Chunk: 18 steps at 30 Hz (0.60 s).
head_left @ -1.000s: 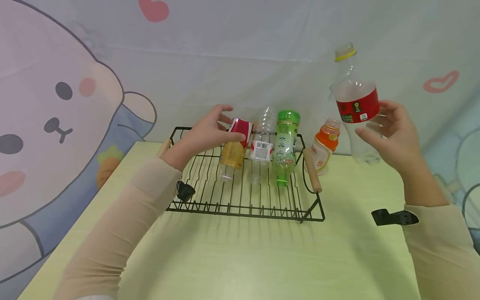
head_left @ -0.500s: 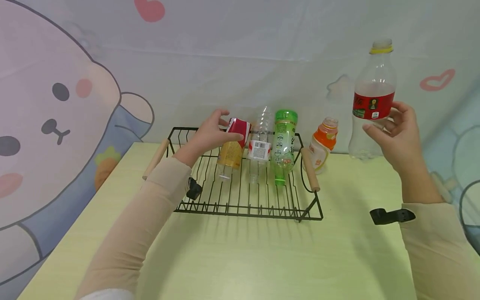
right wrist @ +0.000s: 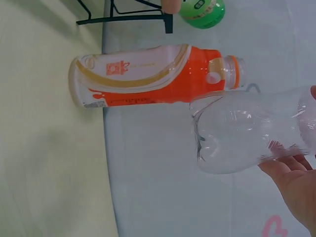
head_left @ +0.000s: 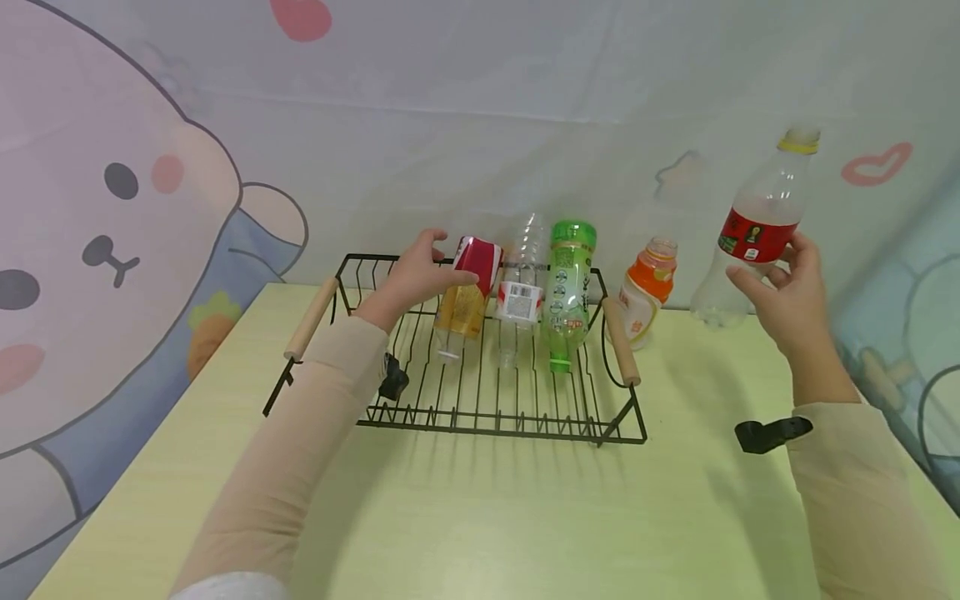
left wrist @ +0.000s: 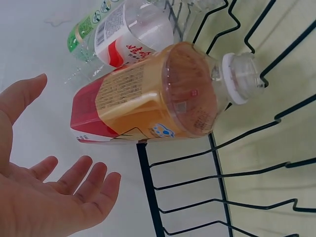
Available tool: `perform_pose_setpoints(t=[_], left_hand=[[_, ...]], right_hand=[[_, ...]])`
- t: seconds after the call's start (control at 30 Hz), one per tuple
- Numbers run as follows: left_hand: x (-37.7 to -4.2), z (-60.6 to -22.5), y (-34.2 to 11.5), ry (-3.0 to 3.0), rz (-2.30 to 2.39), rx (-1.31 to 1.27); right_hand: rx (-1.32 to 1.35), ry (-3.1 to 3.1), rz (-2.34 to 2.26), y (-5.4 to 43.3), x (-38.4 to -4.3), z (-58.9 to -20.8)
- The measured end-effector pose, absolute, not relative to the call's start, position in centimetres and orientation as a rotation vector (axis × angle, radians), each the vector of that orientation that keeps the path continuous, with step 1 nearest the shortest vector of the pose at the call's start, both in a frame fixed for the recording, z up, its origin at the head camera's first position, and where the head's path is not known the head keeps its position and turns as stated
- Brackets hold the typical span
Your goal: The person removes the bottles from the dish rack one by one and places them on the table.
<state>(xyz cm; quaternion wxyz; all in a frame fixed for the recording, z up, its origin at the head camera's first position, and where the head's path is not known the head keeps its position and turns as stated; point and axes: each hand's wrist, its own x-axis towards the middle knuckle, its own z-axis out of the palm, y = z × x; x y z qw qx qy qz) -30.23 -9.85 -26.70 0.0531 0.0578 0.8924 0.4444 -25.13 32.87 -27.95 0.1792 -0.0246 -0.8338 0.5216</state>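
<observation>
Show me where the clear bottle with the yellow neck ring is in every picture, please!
Head: the clear bottle is at the right, tilted, held in the right hand.
Left wrist: not in it.
Right wrist: right edge, bottom end pointing left, neck cut off.
Shared landmark: black rack; middle in head, right side in left wrist, top in right wrist.

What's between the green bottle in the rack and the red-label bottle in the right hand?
Head view: the right wooden handle of the rack, then the orange-and-white bottle, left of the red-label bottle.
</observation>
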Motion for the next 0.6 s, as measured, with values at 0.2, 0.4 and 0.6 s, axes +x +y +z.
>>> perform_pose_setpoints(t=[0.2,0.4,0.6], left_hand=[[-30.6,-27.3,-10.1,2.688,1.380,0.142],[-31.2,-27.9,-10.2,2.653,1.397,0.116],[-31.4,-28.4,-10.1,2.640,1.373,0.115]], right_hand=[[-0.174,-2.397,1.451,33.3,-26.0,-29.5],[-0.272,-2.414,1.453,33.2,-26.8,-30.8],[-0.305,-2.401,1.482,33.1,-27.7,-32.1]])
